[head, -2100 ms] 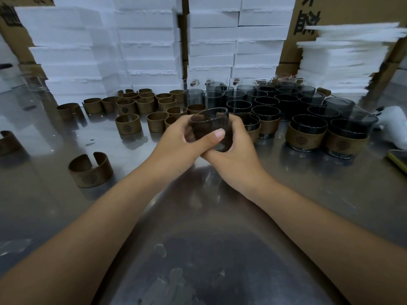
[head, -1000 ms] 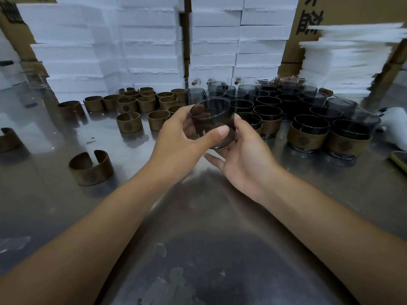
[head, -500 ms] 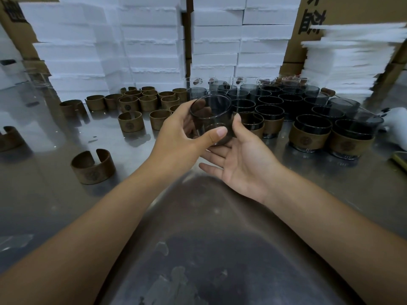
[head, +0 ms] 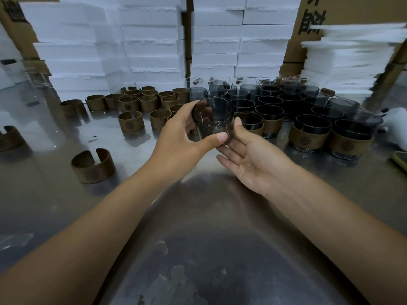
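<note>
A smoky grey glass cup is held above the steel table, tilted with its mouth toward me. My left hand grips it, thumb across the near wall and fingers behind the far side. My right hand lies palm up under and beside the cup with its fingers straight; the thumb tip touches the cup's right side. A single open brown sleeve band lies apart on the table at the left.
Several empty brown sleeve bands stand at the back left. Several grey glass cups stand at the back right, the front ones wearing brown sleeves. White foam boxes and foam sheets are stacked behind. A white object lies at the right edge.
The cup was clasped low in both hands; my left hand has raised and tilted it. My right hand has let go and opened, now palm up beneath it.
</note>
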The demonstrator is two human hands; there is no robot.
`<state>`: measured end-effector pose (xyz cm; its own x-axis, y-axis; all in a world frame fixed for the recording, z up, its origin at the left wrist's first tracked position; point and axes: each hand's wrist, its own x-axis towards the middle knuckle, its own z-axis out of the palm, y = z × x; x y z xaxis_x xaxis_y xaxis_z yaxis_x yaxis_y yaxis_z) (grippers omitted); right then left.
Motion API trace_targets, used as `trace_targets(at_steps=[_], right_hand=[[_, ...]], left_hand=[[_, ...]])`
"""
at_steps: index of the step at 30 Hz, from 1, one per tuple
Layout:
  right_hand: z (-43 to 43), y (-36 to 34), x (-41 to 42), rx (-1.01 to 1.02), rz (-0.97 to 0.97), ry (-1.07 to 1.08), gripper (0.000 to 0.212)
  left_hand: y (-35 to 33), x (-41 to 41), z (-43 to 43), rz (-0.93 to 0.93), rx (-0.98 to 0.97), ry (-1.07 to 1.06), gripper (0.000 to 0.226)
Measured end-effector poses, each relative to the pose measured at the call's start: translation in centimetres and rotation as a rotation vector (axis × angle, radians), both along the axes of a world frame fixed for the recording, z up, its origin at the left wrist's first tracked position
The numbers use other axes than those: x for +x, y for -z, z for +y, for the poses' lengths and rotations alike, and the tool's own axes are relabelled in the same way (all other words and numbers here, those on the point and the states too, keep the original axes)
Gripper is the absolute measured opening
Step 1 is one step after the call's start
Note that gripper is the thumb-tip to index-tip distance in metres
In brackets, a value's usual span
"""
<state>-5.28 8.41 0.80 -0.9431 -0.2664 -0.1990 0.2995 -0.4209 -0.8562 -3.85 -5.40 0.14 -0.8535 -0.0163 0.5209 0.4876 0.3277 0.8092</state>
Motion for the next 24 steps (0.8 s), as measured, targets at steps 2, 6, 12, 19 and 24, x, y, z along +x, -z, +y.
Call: trace_targets(at_steps=[2,6,12,19,24], right_hand=[[0.0,-0.05,0.05,-0.03,0.016,0.015,0.022],[0.0,-0.34,0.23,-0.105,0.046,-0.004,0.019],[-0.06,-0.47,0.63,-0.182,0.073,-0.079,0.025],[-0.26,-0.31,0.77,-0.153,0.129,-0.195,0.036],[-0.28,-0.24,0.89,-0.138,0.095,-0.263,0.053]], left_hand=[[-0.02,0.08,0.11,0.002,0.003,0.005,0.052],[-0.05,0.25,0.27,-0.005,0.01,0.014,0.053],[-0.16,0.57,0.8,-0.043,0.108,0.063,0.055],[-0.47,0.8,0.93,-0.045,0.19,0.111,0.047],[-0.65,0.87,0.94,-0.035,0.198,0.117,0.052]])
